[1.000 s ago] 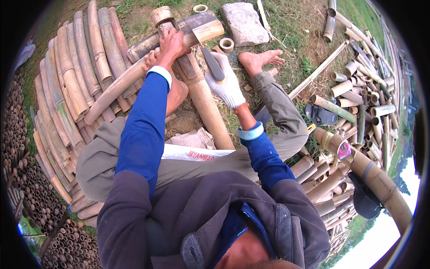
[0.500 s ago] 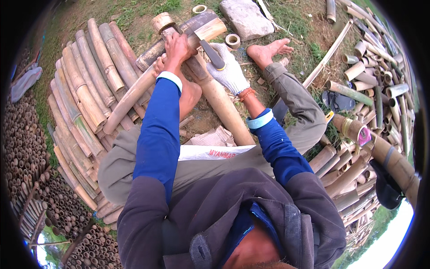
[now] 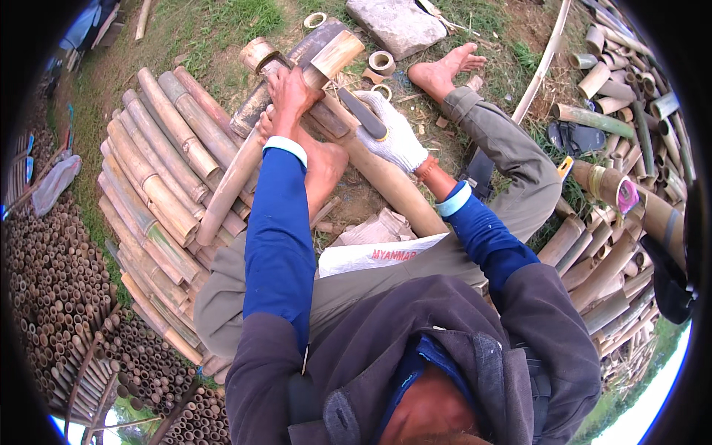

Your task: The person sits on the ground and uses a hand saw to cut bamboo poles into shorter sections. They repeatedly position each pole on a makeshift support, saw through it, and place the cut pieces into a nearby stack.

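My bare left hand [image 3: 291, 93] is closed around a piece of bamboo [image 3: 337, 55] with a pale, freshly cut end. My right hand [image 3: 397, 133], in a white knitted glove, grips a dark-handled tool [image 3: 363, 115] with a yellowish butt; its blade cannot be made out. Beneath both hands a thick bamboo pole [image 3: 393, 182] slants from my lap toward a dark bamboo length [image 3: 315, 43] on the ground. A short bamboo section [image 3: 259, 55] stands out just beyond my left hand. Near the glove lie bamboo rings [image 3: 381, 63].
Long bamboo lengths [image 3: 152, 178] are laid side by side at my left. Stacked bamboo [image 3: 59, 289] fills the far left, and cut pieces [image 3: 630, 81] pile up on the right. A flat stone [image 3: 397, 26] lies ahead. My bare foot [image 3: 445, 70] rests near it, and a sandal [image 3: 575, 139] lies at right.
The view has shifted a little. My right hand with the tool sits slightly lower and farther from the left hand, and a thin ring beside the glove now shows. The left hand keeps its hold.
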A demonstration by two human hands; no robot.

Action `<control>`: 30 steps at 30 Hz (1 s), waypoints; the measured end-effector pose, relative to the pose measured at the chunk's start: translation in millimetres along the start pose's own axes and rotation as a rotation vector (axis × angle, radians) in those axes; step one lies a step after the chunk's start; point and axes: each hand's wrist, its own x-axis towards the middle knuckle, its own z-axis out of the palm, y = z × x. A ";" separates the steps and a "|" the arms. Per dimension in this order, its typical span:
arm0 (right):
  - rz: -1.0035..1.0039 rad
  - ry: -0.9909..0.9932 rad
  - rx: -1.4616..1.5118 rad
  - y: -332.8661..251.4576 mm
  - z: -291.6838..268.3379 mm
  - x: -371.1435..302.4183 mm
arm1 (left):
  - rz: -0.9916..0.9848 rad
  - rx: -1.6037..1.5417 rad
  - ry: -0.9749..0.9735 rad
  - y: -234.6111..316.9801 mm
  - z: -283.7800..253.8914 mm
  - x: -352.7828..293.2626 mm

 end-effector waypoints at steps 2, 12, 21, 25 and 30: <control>0.056 -0.032 0.011 -1.3 -5.3 -0.7 | -0.001 0.022 -0.021 -1.0 -8.1 7.3; 0.197 -0.196 -0.021 -44.5 -87.6 -118.8 | 0.095 0.038 0.075 -7.7 3.4 -6.7; 0.132 -0.132 0.122 2.4 -8.7 -7.8 | 0.110 0.056 -0.016 -15.4 -5.5 -2.8; 0.119 -0.065 0.068 -6.8 -8.0 -7.5 | 0.091 0.079 -0.072 -7.5 -10.8 2.1; 0.038 -0.061 0.021 36.7 1.6 -43.7 | 0.145 0.094 -0.121 -16.3 -20.7 3.7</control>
